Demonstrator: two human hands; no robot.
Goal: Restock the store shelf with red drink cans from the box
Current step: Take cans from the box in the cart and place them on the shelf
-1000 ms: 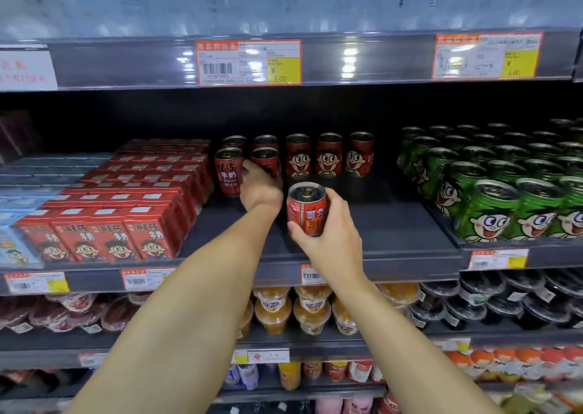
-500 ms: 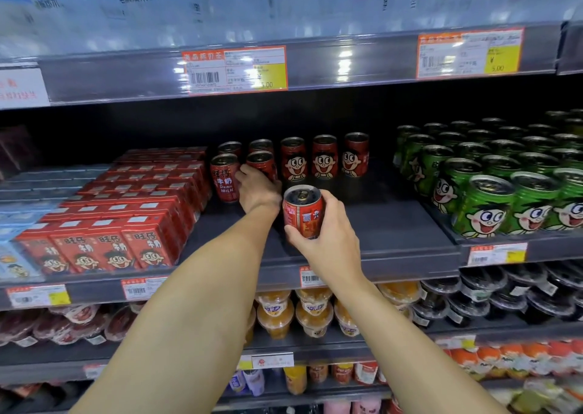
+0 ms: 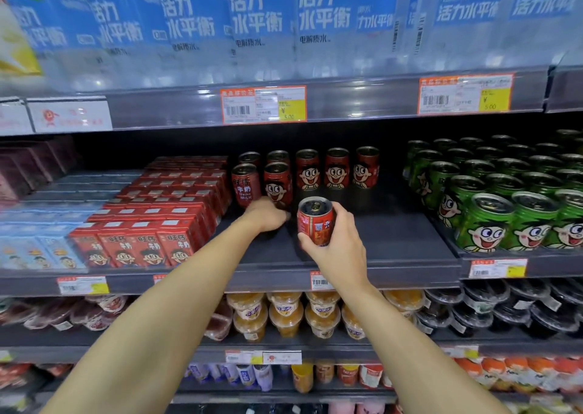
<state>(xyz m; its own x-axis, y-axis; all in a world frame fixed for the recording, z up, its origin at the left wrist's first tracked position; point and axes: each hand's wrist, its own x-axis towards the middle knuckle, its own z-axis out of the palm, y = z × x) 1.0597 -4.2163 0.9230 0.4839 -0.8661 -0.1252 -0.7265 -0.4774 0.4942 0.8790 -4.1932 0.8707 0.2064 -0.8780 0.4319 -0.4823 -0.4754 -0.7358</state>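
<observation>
My right hand (image 3: 339, 249) grips a red drink can (image 3: 315, 223) upright, just above the dark shelf (image 3: 385, 237), in front of the standing cans. Several red cans (image 3: 337, 167) with a cartoon face stand at the back of the shelf. Two more stand in front of them on the left, one (image 3: 246, 185) showing "Drink Milk" and one (image 3: 278, 186) showing the face. My left hand (image 3: 268, 216) is at the foot of that face can with its fingers curled and hidden, so a grip does not show. No box is in view.
Red milk cartons (image 3: 151, 227) fill the shelf to the left of the cans, and green cans (image 3: 504, 221) fill it on the right. The shelf above, with a price tag (image 3: 263, 104) on its edge, hangs low. Jelly cups (image 3: 284, 316) sit one shelf below.
The view tilted up. My left hand slid down from around the front face can to its foot, leaving the can standing. My right hand kept its can at about the same spot.
</observation>
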